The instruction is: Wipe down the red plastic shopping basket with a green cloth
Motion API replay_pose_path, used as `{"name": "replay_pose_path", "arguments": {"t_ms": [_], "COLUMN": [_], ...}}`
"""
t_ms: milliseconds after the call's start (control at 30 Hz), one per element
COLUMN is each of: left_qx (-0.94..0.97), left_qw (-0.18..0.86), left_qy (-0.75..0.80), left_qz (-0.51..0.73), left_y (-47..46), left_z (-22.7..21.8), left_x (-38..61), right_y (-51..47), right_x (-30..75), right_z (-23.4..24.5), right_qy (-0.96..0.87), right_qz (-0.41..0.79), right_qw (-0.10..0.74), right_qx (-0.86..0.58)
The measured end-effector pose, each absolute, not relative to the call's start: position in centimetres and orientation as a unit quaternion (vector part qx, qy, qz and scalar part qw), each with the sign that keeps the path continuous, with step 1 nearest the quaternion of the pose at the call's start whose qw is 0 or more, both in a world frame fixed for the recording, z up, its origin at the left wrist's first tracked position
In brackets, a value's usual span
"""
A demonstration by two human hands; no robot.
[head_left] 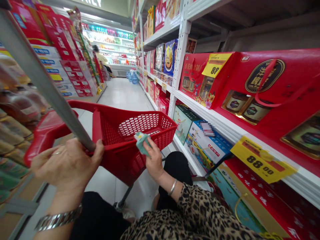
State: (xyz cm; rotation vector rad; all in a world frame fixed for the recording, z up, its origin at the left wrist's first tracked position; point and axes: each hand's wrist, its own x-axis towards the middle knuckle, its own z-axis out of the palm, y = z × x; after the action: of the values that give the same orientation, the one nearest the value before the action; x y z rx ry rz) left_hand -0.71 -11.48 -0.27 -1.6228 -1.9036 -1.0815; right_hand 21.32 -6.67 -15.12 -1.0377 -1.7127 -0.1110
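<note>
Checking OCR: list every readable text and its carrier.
"88.00": large yellow paper price tag, white metal shelf edge.
"88": smaller yellow paper price tag, red cardboard gift box.
"ILY", cropped: white overhead sign lettering.
"百花": same gift box.
Too small or blurred: tag fine print, glass-jar labels, other box lettering.

Bright light glows from the far cooler (pixel 122 68), the floor (pixel 120 91) gleams, and bottles (pixel 27 106) at the near left smear into blur.
</note>
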Motion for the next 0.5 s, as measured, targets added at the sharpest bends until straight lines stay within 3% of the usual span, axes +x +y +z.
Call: {"name": "replay_pose_path", "arguments": {"t_ms": [267,500], "left_qx": [-0.590,-0.595], "left_qw": [0.211,0.178], "left_qy": [-0.675,-0.670], "left_qz": [-0.391,-0.407], "left_y": [-11.7,-12.1], "left_z": [0.2,-0.2], "left_x": [-0.6,-1.2], "right_y": [-9.5,-6.6], "right_x": [18.0,19.5], "right_z": [-11.0,-12.3], "right_qy": [-0.823,-0.829], "right_qz": [-0.131,-0.179], "right_qw": [0.469,0.432], "right_qx": [-0.293,-0.305]}}
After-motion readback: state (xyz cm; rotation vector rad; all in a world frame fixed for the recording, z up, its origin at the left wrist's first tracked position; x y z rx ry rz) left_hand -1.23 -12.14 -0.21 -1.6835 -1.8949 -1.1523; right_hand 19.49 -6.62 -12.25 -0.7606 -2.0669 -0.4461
